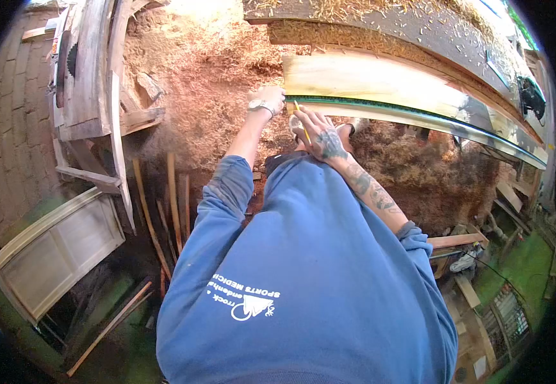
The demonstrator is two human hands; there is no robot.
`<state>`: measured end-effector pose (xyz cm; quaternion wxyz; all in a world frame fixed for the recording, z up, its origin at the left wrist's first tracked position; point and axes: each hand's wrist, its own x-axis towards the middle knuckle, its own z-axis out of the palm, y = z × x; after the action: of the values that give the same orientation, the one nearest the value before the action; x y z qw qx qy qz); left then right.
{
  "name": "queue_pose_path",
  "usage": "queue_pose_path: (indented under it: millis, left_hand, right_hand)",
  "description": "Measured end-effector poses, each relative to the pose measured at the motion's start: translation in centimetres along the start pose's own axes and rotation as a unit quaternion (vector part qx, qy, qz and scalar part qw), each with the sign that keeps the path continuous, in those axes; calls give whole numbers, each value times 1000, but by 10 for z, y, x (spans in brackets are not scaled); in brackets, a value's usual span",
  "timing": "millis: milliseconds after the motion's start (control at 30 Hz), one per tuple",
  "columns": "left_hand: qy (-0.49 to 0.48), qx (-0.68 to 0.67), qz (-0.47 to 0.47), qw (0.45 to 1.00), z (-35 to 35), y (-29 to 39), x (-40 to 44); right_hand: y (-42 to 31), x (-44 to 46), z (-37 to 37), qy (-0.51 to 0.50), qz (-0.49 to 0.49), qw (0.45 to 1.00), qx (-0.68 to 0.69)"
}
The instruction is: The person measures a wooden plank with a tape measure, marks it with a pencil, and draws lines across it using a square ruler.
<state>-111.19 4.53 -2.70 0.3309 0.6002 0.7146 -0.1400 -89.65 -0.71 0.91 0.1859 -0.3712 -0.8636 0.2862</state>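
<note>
A pale wooden board [348, 75] lies crosswise in front of me, with a long green strip [380, 103] like a ruler or straightedge along its near side. My left hand [268, 99], with a watch on the wrist, is at the board's left end, its fingers curled closed at the end of the strip. My tattooed right hand [323, 136] is shut on a yellow pencil [302, 118]. The pencil's tip points up toward the strip, close to the board's left end. Whether the tip touches the wood I cannot tell.
Thick planks [380, 29] covered in shavings lie beyond the board. A wooden stand [86, 77] with a toothed saw blade [71, 61] is on the left. Below it leans a panelled frame [60, 253]. Sawdust [195, 64] covers the ground; offcuts [508, 195] lie at right.
</note>
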Motion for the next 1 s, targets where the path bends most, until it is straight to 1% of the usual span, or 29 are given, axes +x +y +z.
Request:
queue_pose_path:
  millis: [33,67,167,200,300,333,433,467,567,667,767,867,967,1000]
  left_hand:
    - [-3,-3,3,1000,0,0,-1]
    - [23,-4,1,1000,6,-3,3]
    - [21,16,9,1000,10,-4,6]
    - [25,19,25,999,11,-6,7]
    - [-27,18,67,997,15,-14,15]
    - [-53,24,79,995,-4,-10,4]
    - [-37,-13,92,995,-7,-9,-1]
    - [-40,-20,110,993,-3,-12,6]
    - [-53,25,75,995,-9,-2,2]
    - [-45,60,37,997,-20,13,-8]
    - [-20,35,50,998,-17,11,-7]
    - [-31,31,41,998,-17,11,-6]
    - [-70,16,40,997,-25,13,-2]
    - [-61,14,44,997,-27,13,-5]
  right_hand:
    - [3,0,0,-2,3,1000,-11]
    - [5,-2,0,-4,8,1000,-23]
    - [11,-7,0,15,11,998,-55]
    - [12,-11,-1,-5,23,998,-59]
    - [26,-19,5,-40,13,996,-82]
    - [27,-20,5,-50,12,995,-88]
    - [29,-20,3,-72,12,993,-97]
    - [29,-20,2,-75,15,993,-94]
    - [27,-18,1,-90,27,990,-101]
    - [24,-17,-2,-95,32,990,-103]
    - [24,-16,-3,-87,29,991,-102]
    - [27,-18,0,-83,24,991,-98]
    - [27,-19,-4,-93,23,990,-102]
    - [27,-19,-5,-98,23,989,-105]
